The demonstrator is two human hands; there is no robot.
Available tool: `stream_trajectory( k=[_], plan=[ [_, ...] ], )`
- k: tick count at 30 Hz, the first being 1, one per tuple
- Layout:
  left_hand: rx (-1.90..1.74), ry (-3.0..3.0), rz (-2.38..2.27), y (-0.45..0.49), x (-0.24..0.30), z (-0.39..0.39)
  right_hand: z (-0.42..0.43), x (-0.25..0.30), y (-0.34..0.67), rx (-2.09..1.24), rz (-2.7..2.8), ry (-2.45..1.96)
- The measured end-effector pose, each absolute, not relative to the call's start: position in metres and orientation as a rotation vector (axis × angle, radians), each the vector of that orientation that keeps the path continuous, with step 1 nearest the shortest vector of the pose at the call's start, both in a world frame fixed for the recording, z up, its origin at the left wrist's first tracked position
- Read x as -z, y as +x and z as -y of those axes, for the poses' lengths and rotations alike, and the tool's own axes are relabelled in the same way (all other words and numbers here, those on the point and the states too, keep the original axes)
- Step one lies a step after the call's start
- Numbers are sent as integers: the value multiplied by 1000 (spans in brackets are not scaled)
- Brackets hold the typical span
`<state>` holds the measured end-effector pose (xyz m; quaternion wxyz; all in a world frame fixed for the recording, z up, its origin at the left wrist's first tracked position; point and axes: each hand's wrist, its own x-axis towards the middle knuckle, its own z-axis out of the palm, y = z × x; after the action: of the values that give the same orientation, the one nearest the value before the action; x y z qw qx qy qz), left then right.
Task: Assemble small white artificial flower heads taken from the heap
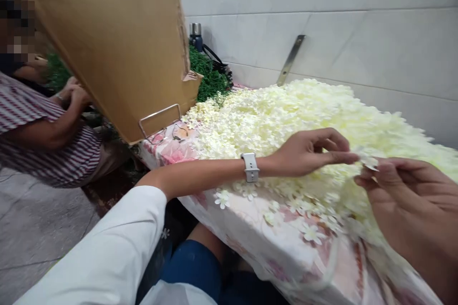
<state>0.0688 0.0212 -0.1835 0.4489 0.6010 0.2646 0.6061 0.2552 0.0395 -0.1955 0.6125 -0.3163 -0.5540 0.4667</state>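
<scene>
My left hand (311, 152), with a white watch strap (250, 167) at the wrist, reaches across to the right. Its thumb and fingertips pinch one side of a small white artificial flower (368, 158). From the other side my right hand (411, 200) grips the same flower between thumb and forefinger, so the fingertips of both hands nearly meet. Part of the flower is hidden behind the fingers. Under and behind the hands spreads a large heap of pale yellow-white artificial flowers (304, 109). A few single blossoms (312, 232) lie on the floral tablecloth (236, 214) near the front edge.
A cardboard sheet (125, 43) stands upright at the left, by a metal wire stand (159, 119). Behind it are green artificial foliage (207, 74) and a dark blue flask (195, 38). A person in a striped shirt (67, 152) sits beyond. A tiled wall (358, 38) backs the table.
</scene>
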Motion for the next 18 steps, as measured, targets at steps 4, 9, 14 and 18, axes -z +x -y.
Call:
stream_trajectory(
  k=[4,9,14,18],
  plan=[
    [-1541,1604,-794,65,178,-20,-28,182,244,-1037,1240,-778],
    [-1622,1563,-817,61,177,-27,-30,183,248,-925,1296,-799],
    [-1626,1603,-857,61,179,-28,-30,188,254,-783,1462,-819],
    [-1565,1688,-888,63,178,-23,-25,188,254,-647,1589,-802]
  ],
)
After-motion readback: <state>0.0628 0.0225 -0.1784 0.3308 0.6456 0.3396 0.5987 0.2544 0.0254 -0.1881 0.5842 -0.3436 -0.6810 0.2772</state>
